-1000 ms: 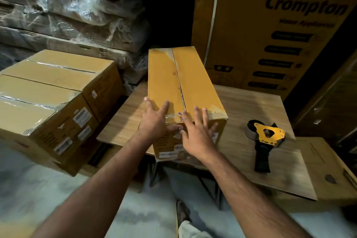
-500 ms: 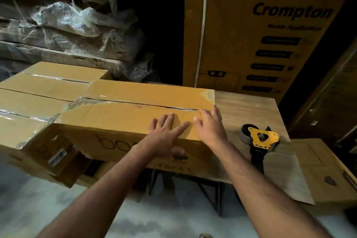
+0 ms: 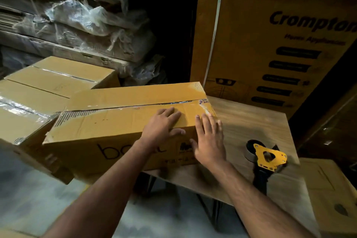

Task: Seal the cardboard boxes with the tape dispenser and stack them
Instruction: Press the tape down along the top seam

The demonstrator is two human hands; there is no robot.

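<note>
Two bare forearms reach forward from the bottom of the view. The right hand (image 3: 209, 142) lies at the right end of the long cardboard box (image 3: 119, 121), with its fingers straight and spread; the fingertips are on the top edge of the box and the thumb touches the front side. It grips nothing. The left hand (image 3: 163, 126) rests flat on the top of the same box, just beside the right hand, fingers straight and the thumb hanging over the front edge. It is open too.

The box lies lengthwise across the view. Its right end sits on the wooden table (image 3: 251, 121), and its left end reaches out past the table edge toward the stack of sealed boxes (image 3: 38, 91) on the left. The seam between the two top flaps is dark and slightly open near the right end; some old tape shines at that corner.

To the right of the hands, the tape dispenser (image 3: 267, 157) lies on the table, apart from the box, with its yellow plate up and its black handle pointing toward the camera.

Further back stands a big carton (image 3: 260, 44) printed with "Crompton". At the back left are flat cardboard bundles wrapped in plastic sheet (image 3: 87, 17).
</note>
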